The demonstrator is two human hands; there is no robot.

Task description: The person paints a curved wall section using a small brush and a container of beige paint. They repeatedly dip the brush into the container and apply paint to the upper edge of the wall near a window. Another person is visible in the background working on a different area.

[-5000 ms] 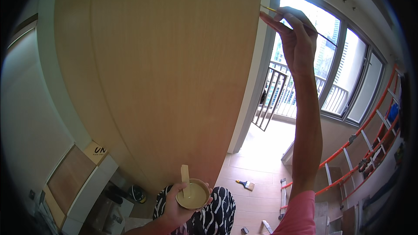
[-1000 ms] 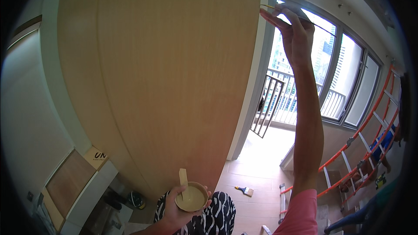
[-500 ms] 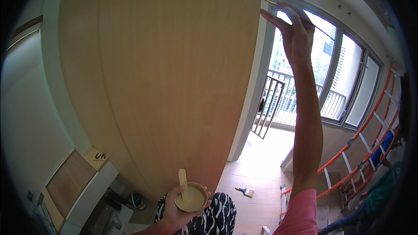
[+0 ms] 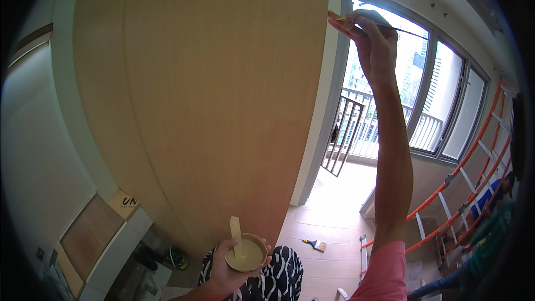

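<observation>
Raised at the upper right, my right hand (image 4: 374, 36) pinches a thin fine-tipped paintbrush (image 4: 409, 32). Its tip points left, at the right edge of the tall wood-grain panel (image 4: 223, 89), and my fingertips are by that edge. Whether the bristles touch it I cannot tell. Low in front of me, over my lap, my left hand (image 4: 224, 270) cups a small round bowl (image 4: 245, 253) of beige paint-like stuff. A flat wooden stick (image 4: 235, 228) stands in the bowl, with my left thumb against it.
A flat wide paintbrush (image 4: 316, 245) lies on the tiled floor. Orange ladders (image 4: 446, 181) stand at the right, beside a person in a green top (image 4: 490, 239). Behind my right arm is a glazed balcony opening (image 4: 412, 67). A low white cabinet (image 4: 120, 245) is at the lower left.
My right hand with the thin paintbrush has dropped slightly and shifted left along the panel edge, the handle now flatter. The person by the ladders has moved. My left hand stays almost still.
</observation>
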